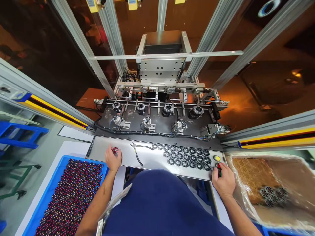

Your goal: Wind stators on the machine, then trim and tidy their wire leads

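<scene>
machine (158, 123): four round fixtures in a row; reaching in during a cycle could pinch fingers.
blue tray (46, 196): heaped parts; a careless sleeve could spill some.
right hand (223, 182): half-open at the buttons, nothing seen held; pressing unclear, a slip could hit the wrong one.
left hand (113, 160): fingers curled round a red part (115, 150) above the shelf's left end; a loose pinch could drop it.
pliers (136, 153): lying open beside the rings (185, 157); a knock could scatter them.
yellow units' labels (91, 3): unreadable; no brand legible.

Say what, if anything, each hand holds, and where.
Left hand: a small red round part, by its rim. Right hand: apparently nothing; it's at the push buttons.
</scene>
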The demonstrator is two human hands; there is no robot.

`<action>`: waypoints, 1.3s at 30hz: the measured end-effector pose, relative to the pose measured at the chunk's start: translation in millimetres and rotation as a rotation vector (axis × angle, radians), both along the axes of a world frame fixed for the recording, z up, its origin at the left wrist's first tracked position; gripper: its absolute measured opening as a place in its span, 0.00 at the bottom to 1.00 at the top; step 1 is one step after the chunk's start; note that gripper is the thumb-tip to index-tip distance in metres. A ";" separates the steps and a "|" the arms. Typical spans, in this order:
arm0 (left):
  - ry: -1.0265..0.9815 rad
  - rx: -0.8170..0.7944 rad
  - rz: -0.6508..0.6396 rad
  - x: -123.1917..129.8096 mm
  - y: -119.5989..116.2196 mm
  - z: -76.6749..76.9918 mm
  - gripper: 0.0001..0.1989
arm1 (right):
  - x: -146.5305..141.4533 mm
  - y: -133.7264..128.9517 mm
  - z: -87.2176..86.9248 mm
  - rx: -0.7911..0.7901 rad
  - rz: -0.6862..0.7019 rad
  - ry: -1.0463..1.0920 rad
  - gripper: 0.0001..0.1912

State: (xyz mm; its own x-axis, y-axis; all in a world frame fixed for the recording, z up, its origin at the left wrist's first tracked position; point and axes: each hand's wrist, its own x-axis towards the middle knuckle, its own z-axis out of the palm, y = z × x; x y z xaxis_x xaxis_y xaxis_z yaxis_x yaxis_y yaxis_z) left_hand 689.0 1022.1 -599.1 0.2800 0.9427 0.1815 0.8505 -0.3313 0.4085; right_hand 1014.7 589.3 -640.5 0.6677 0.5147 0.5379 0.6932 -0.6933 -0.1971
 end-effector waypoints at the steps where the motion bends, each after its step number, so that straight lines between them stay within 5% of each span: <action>1: 0.001 0.001 -0.004 -0.1 0.1 0.3 0.34 | -0.1 -0.2 -0.6 0.002 -0.009 0.010 0.16; 39: 0.060 0.011 -0.035 2.2 2.1 3.2 0.30 | -4.6 0.3 -0.2 0.045 -0.092 0.157 0.16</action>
